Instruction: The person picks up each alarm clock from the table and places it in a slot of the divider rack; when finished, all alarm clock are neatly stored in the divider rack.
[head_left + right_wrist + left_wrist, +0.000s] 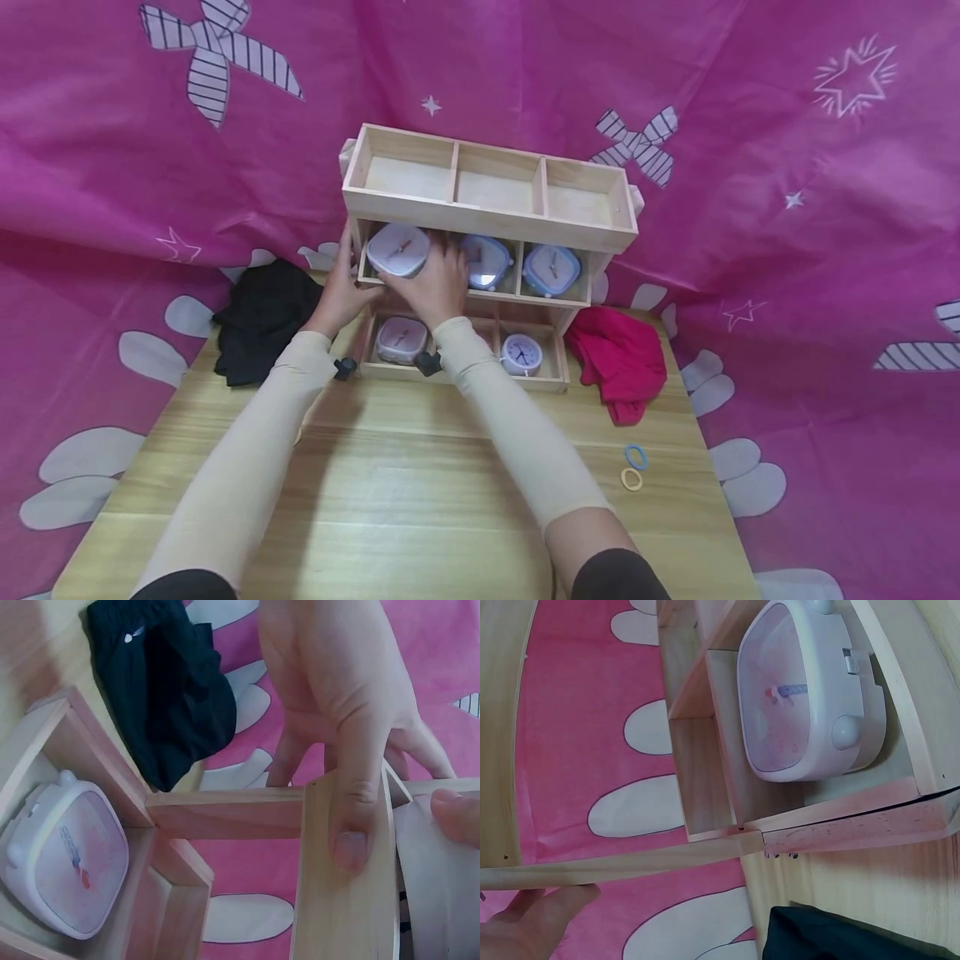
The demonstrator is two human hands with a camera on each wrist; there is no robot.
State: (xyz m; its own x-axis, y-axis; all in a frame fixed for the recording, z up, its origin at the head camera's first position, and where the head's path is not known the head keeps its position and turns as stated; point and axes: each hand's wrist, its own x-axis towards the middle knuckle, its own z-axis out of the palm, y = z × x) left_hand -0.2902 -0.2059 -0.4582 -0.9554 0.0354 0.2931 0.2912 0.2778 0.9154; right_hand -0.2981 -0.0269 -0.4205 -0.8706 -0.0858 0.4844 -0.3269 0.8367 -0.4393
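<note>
A three-tier wooden shelf (487, 218) stands on the table. My left hand (337, 298) grips its left side; the right wrist view shows that thumb (352, 817) on the front edge of the wood. My right hand (433, 287) holds a white square alarm clock (396, 250) in the left compartment of the middle tier, its thumb on the clock's lower edge. Beside it sit two blue alarm clocks, one in the middle (480, 265), one at right (552, 268). Below are a pale pink-faced clock (401, 340) and a small round white clock (522, 355).
Black cloth (266, 321) lies left of the shelf, red cloth (618, 358) to its right. A blue ring (636, 447) and a yellow ring (632, 469) lie on the wooden table (420, 500). A pink patterned curtain (487, 67) hangs behind.
</note>
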